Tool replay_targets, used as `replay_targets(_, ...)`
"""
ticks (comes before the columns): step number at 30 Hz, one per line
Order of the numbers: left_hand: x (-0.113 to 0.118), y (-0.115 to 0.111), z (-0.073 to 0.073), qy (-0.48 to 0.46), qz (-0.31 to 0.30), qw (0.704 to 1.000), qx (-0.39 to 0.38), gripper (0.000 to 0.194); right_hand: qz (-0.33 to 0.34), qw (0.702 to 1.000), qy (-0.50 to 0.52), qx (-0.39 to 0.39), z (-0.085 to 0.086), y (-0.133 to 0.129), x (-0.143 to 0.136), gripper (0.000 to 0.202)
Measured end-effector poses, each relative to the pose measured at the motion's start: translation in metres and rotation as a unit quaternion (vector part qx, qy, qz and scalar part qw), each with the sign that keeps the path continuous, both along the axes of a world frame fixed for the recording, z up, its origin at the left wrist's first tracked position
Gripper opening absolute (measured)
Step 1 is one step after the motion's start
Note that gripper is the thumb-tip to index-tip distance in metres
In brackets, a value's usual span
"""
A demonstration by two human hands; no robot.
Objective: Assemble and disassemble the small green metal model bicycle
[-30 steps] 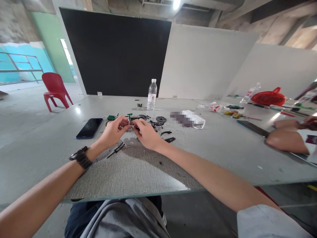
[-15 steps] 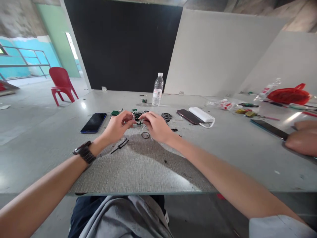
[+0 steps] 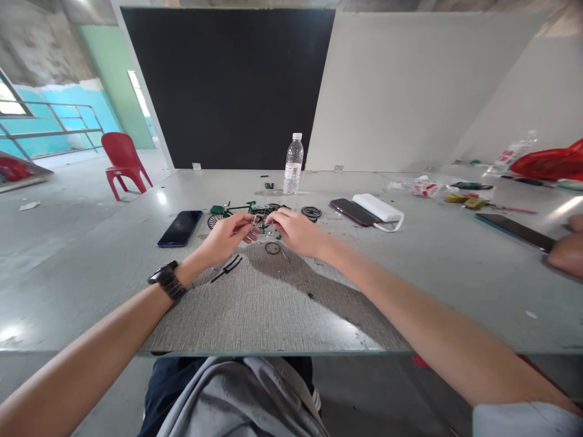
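My left hand [image 3: 233, 233] is closed, with a small pale, metal-looking part [image 3: 255, 222] at its fingertips. Close on its right, my right hand [image 3: 292, 229] has its fingers pinched together; whatever they grip is too small to make out. Just behind both hands is a green model bicycle [image 3: 235, 209] with black wheels, partly hidden by the fingers. A thin dark ring [image 3: 272, 248] lies on the table below my right hand. Nearer to me rests a black forked part [image 3: 226, 269]. A loose black spoked wheel [image 3: 311, 212] lies right of my right hand.
A dark phone [image 3: 180, 229] lies at left. Behind the hands stands a water bottle [image 3: 294, 165]. Rightward are another phone [image 3: 351, 212], a white power bank [image 3: 376, 208] with a strap, and a plastic wrapper [image 3: 426, 187]. Another person's hand [image 3: 567, 252] is at the far right beside a phone [image 3: 514, 232].
The view has shifted slightly. My hands have come away from in front of the bicycle, so its frame and left wheel now show. The pale part is now clearer at my left fingertips.
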State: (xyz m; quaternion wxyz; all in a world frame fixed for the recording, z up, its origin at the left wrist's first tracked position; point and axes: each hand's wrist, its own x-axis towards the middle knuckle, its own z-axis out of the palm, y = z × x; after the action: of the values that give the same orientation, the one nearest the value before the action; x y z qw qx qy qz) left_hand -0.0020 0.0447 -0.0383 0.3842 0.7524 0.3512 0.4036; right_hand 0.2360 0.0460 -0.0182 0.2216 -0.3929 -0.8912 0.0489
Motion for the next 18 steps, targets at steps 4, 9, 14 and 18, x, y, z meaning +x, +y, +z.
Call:
replay_targets(4, 0.000, 0.000, -0.001, -0.001, -0.001, 1.000, 0.006, 0.026, 0.005, 1.000, -0.002, 0.001, -0.002, 0.000, -0.001, 0.034)
replay_targets(9, -0.001, 0.002, -0.005, -0.004, 0.006, 1.000, 0.002, 0.029, -0.010, 1.000, 0.008, -0.017, 0.005, -0.001, 0.003, 0.027)
replay_targets(14, -0.001, 0.003, -0.007, -0.022, -0.002, 1.000, -0.016, 0.033, -0.013, 1.000, 0.010, -0.003, 0.016, 0.003, 0.009, 0.024)
replay_targets(18, 0.000, 0.003, -0.007, -0.025, -0.013, 0.999, -0.025, 0.034, -0.012, 1.000, -0.015, -0.002, 0.024, 0.006, 0.015, 0.024)
